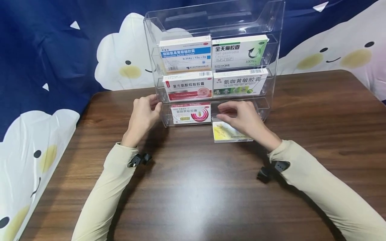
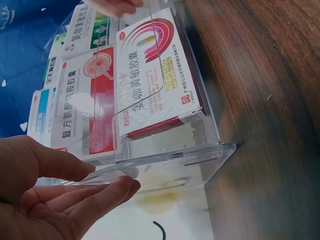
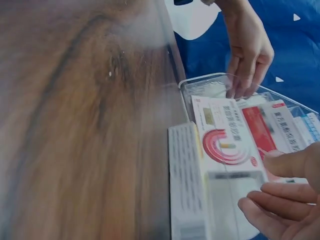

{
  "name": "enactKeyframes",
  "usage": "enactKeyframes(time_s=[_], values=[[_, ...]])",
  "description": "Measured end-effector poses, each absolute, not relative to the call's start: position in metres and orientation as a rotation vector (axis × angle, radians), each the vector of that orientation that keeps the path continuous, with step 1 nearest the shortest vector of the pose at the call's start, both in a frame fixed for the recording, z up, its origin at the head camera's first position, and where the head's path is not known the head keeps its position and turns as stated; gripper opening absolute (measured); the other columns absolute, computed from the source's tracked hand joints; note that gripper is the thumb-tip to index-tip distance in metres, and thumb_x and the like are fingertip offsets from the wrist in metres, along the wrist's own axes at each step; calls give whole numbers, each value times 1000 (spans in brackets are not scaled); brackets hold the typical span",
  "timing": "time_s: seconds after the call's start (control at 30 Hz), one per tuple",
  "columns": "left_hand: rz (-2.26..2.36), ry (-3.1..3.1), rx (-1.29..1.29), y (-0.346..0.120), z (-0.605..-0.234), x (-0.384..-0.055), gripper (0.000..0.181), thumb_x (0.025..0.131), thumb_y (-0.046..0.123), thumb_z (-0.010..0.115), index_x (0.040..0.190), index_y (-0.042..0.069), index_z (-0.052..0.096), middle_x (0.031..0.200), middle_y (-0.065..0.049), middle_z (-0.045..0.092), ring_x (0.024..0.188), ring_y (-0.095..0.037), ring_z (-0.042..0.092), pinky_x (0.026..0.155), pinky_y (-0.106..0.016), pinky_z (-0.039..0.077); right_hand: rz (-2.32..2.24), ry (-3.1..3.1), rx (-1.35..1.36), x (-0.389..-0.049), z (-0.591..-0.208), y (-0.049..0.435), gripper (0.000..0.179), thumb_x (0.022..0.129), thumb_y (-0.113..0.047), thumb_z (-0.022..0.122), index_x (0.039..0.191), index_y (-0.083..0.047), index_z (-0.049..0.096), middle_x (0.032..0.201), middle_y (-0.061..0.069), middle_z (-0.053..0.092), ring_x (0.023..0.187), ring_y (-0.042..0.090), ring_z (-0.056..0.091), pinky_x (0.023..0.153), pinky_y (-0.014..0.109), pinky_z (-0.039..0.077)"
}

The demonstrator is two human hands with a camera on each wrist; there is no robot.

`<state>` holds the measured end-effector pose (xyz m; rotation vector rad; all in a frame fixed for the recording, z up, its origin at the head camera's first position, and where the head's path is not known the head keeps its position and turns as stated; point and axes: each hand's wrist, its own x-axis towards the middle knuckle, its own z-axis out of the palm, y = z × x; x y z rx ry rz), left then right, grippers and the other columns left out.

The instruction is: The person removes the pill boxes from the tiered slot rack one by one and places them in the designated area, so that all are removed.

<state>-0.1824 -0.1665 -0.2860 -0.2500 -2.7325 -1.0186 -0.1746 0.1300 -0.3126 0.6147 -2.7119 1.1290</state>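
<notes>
A clear acrylic tiered rack [image 1: 193, 21] stands on the table with medicine boxes in its tiers. My left hand [image 1: 144, 112] pinches the rack's left side wall between thumb and fingers, seen closely in the left wrist view. Beside it, in the bottom tier, sits a white box with pink rings [image 2: 145, 75]. My right hand [image 1: 242, 115] is at the right half of that tier, thumb and fingers apart and nothing between them in the right wrist view. Under it, a white-and-yellow medicine box [image 1: 222, 132] lies at the rack's front foot, partly covered by the hand.
Above are a red-and-white box [image 1: 188, 86], a green-and-white box [image 1: 239, 83], a blue-and-white box [image 1: 185, 55] and a gastrodia capsule box [image 1: 239, 52]. The brown wooden table [image 1: 187, 187] extends in front. A blue curtain with clouds [image 1: 75, 60] hangs behind the rack.
</notes>
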Motion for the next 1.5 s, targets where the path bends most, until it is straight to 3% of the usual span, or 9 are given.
enactKeyframes(time_s=[0.33, 0.47, 0.67, 0.97, 1.3, 1.5], values=[[-1001, -2718, -285, -167, -289, -182, 30, 90, 1, 55, 116, -12, 63, 107, -25, 67, 102, -32, 67, 88, -41, 54, 1074, -2849, 430, -190, -322, 108, 32, 86, -26, 73, 108, -4, 72, 106, 13, 72, 102, 32, 63, 91, 43, 46], [-999, -2706, -295, -167, -289, -182, 30, 90, 1, 55, 116, -12, 63, 107, -25, 67, 101, -31, 67, 87, -40, 54, 1097, -2890, 393, -192, -325, 105, 32, 86, -30, 73, 108, -6, 73, 102, 10, 73, 96, 29, 65, 88, 41, 48], [-989, -2705, -289, -166, -288, -181, 30, 90, 2, 55, 116, -12, 63, 107, -24, 67, 102, -30, 67, 87, -40, 54, 1194, -2879, 383, -192, -327, 103, 30, 85, -28, 74, 105, -6, 74, 95, 8, 74, 85, 22, 71, 80, 35, 53], [-979, -2696, -308, -166, -288, -181, 30, 90, 2, 54, 116, -12, 64, 106, -24, 67, 102, -30, 67, 87, -40, 54, 1246, -2824, 392, -195, -332, 103, 22, 85, -21, 74, 101, -5, 74, 91, 10, 74, 79, 22, 72, 75, 33, 55], [-954, -2699, -324, -167, -289, -182, 30, 90, 0, 54, 115, -12, 64, 106, -24, 67, 104, -31, 65, 90, -42, 52, 1353, -2801, 435, -196, -334, 100, 23, 85, -17, 74, 103, -2, 72, 94, 13, 74, 82, 24, 72, 75, 32, 57], [-963, -2713, -312, -166, -288, -182, 31, 91, 1, 54, 117, -12, 63, 107, -25, 67, 106, -32, 65, 91, -42, 51, 1401, -2768, 532, -194, -334, 101, 29, 84, -15, 75, 109, 0, 69, 99, 15, 72, 88, 26, 70, 82, 33, 55]])
